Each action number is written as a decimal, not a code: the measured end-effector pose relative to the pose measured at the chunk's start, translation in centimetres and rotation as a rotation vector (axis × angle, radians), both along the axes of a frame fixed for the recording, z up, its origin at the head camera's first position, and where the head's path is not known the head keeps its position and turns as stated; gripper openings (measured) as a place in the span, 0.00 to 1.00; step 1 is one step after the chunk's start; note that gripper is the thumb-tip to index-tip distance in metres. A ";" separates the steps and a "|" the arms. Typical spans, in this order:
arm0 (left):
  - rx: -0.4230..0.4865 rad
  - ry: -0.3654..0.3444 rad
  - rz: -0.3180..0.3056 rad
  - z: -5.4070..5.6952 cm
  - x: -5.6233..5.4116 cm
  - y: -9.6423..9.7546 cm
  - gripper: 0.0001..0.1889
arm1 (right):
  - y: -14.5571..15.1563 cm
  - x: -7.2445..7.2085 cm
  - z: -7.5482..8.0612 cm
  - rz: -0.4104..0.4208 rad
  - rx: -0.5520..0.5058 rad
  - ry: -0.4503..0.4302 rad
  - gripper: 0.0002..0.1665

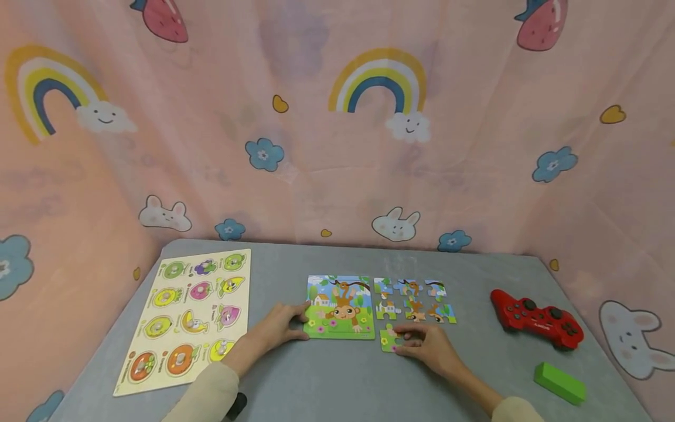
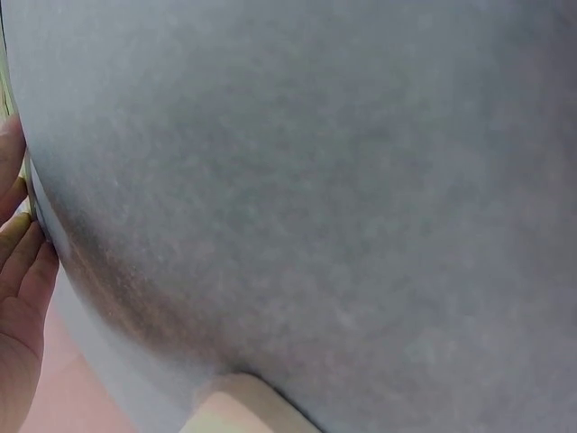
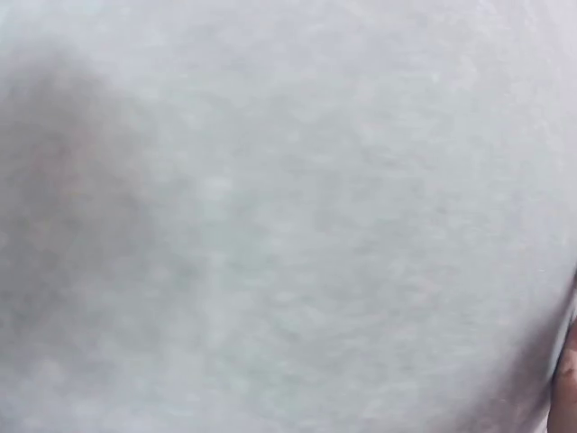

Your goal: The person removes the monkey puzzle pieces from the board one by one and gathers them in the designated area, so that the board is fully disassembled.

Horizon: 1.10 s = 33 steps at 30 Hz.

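A jigsaw puzzle board [image 1: 337, 328] with a monkey picture lies on the table. My left hand [image 1: 282, 322] holds its left edge, index finger at the side and thumb near the lower corner. In the left wrist view, the left hand [image 2: 18, 298] shows its fingertips along that edge. My right hand [image 1: 429, 349] pinches a green puzzle piece [image 1: 387, 341] with a flower on it, low over the table right of the board. The hand hides the piece's right part. Several loose puzzle pieces [image 1: 387, 309] lie in two rows just behind. The right wrist view mostly shows blurred table.
A wooden fruit peg board [image 1: 174, 313] lies at the left, partly under the left forearm. A red game controller [image 1: 538, 321] and a green block [image 1: 560, 384] are at the right. A small black object [image 1: 237, 405] shows beside the left sleeve. A pink patterned curtain [image 1: 316, 193] stands behind the grey table.
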<state>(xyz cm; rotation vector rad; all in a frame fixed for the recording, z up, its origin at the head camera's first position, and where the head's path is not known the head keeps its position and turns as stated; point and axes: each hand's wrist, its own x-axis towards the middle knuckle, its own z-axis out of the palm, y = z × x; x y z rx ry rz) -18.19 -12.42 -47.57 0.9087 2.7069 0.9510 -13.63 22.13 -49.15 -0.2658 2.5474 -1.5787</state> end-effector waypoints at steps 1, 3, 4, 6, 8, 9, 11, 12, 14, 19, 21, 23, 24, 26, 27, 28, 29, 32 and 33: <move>0.001 -0.002 0.002 0.0 0.0 0.0 0.33 | 0.0 0.0 0.1 0.005 0.002 -0.003 0.22; 0.003 -0.010 0.006 0.0 0.1 0.0 0.34 | 0.1 0.0 0.5 0.022 -0.010 -0.010 0.22; 0.004 -0.012 0.007 0.0 0.0 0.0 0.34 | 0.2 0.1 0.7 0.030 -0.025 -0.018 0.22; 0.002 -0.016 0.005 -0.1 0.0 0.0 0.34 | 0.4 0.1 1.3 0.047 -0.078 -0.038 0.22; 0.005 -0.024 -0.002 -0.1 -0.2 0.1 0.34 | 0.5 0.2 1.8 0.050 -0.134 -0.075 0.23; 0.008 -0.029 -0.002 -0.1 -0.2 0.1 0.34 | 0.4 0.1 2.0 0.046 -0.158 -0.094 0.23; 0.011 -0.031 0.001 0.0 -0.3 0.0 0.34 | -0.1 -0.1 2.2 0.047 -0.209 -0.122 0.24; 0.012 -0.034 0.007 0.0 -0.3 0.0 0.34 | -0.6 -0.2 2.2 0.036 -0.237 -0.138 0.25; 0.012 -0.034 0.020 0.1 -0.4 -0.2 0.34 | -1.9 -0.7 2.1 0.012 -0.287 -0.157 0.26; 0.001 -0.023 0.025 -0.1 -0.2 -0.5 0.34 | -5.6 -1.9 1.5 -0.037 -0.406 -0.167 0.26; 0.005 -0.019 0.020 -0.2 -0.1 -0.5 0.34 | -6.9 -2.3 1.2 -0.038 -0.406 -0.148 0.25; 0.009 -0.017 0.017 -0.2 0.0 -0.5 0.34 | -7.9 -2.7 1.0 -0.039 -0.400 -0.127 0.25; 0.010 -0.015 0.016 -0.2 0.1 -0.4 0.34 | -8.3 -2.8 1.0 -0.045 -0.389 -0.115 0.24; 0.012 -0.010 0.012 -0.2 0.1 -0.3 0.34 | -8.9 -3.0 1.0 -0.053 -0.354 -0.089 0.24; 0.010 -0.007 0.010 -0.2 0.1 -0.2 0.34 | -9.1 -3.1 1.0 -0.057 -0.333 -0.079 0.24; 0.010 -0.005 0.009 -0.2 0.1 -0.2 0.34 | -9.3 -3.1 1.0 -0.064 -0.307 -0.068 0.23; 0.011 -0.005 0.008 -0.3 0.1 -0.1 0.34 | -9.5 -3.1 1.0 -0.070 -0.270 -0.055 0.23; 0.013 -0.001 0.009 -0.4 0.0 -0.1 0.34 | -9.9 -3.0 0.9 -0.081 -0.153 -0.025 0.22; 0.014 -0.001 0.010 -0.4 0.0 -0.1 0.34 | -10.0 -3.0 0.9 -0.080 -0.120 -0.011 0.22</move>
